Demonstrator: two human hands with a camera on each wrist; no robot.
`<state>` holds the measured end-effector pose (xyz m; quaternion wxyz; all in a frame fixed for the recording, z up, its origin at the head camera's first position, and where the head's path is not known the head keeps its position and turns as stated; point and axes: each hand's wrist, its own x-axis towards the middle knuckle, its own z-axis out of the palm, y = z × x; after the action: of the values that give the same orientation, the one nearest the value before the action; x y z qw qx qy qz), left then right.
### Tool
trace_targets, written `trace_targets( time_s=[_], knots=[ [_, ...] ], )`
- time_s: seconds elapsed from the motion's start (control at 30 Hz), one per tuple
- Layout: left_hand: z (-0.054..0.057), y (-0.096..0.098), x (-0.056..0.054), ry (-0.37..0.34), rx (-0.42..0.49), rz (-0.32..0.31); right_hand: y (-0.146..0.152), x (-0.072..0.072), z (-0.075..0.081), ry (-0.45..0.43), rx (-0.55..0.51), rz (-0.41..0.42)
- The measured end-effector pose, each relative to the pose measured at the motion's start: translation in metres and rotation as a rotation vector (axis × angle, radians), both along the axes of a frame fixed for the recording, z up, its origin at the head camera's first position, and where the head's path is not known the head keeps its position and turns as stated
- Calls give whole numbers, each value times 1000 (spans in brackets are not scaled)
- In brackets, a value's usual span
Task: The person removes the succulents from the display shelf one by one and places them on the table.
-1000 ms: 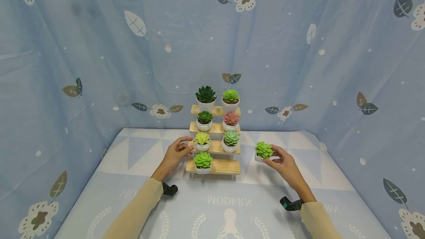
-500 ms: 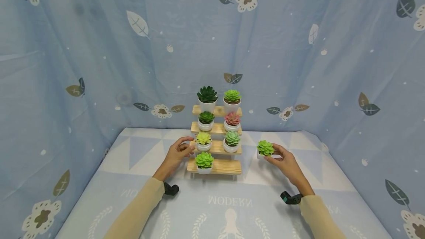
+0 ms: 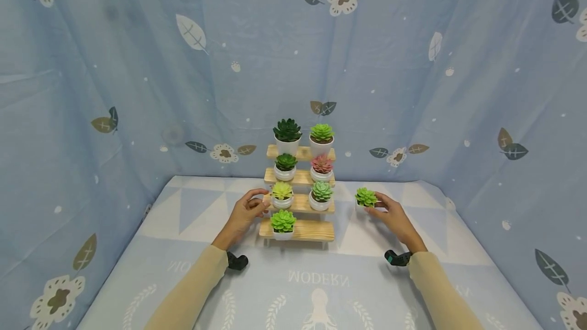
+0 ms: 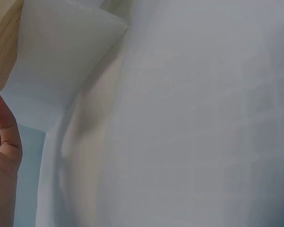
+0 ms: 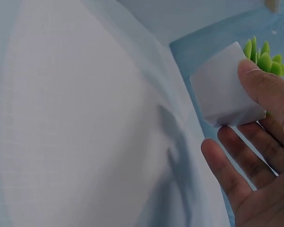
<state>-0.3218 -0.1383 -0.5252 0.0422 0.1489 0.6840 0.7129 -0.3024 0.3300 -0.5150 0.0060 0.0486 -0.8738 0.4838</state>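
Moved green plant [image 3: 366,197] slightly toward twelve o'clock, pinching pot [image 5: 222,87] with right hand [image 3: 392,219]; gripping shelf [image 3: 314,229] at nine-o'clock end with left hand [image 3: 242,219]. Probably light, stiff; best held by pot's sides.

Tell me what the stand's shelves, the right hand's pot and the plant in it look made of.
Shelves: likely wood, smooth and pale, with visible grain.

Pot, held by the right hand: perhaps plastic or ceramic, its smooth white sides looking matt.

Plant: probably plastic, slightly glossy, with thick, evenly green leaves.
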Motion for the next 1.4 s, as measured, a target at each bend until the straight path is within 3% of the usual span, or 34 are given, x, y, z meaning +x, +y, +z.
trace_targets(
  time_s=[0.23,0.53,1.4],
  knots=[
    [0,-4,0,0,-13,36,-5,-21,-2,-47,15,32],
    [2,1,-1,10,-5,12,1,-33,-8,-99,-25,24],
    [-4,1,-4,-9,19,10,3,-38,-7,-159,-99,7]
  ],
)
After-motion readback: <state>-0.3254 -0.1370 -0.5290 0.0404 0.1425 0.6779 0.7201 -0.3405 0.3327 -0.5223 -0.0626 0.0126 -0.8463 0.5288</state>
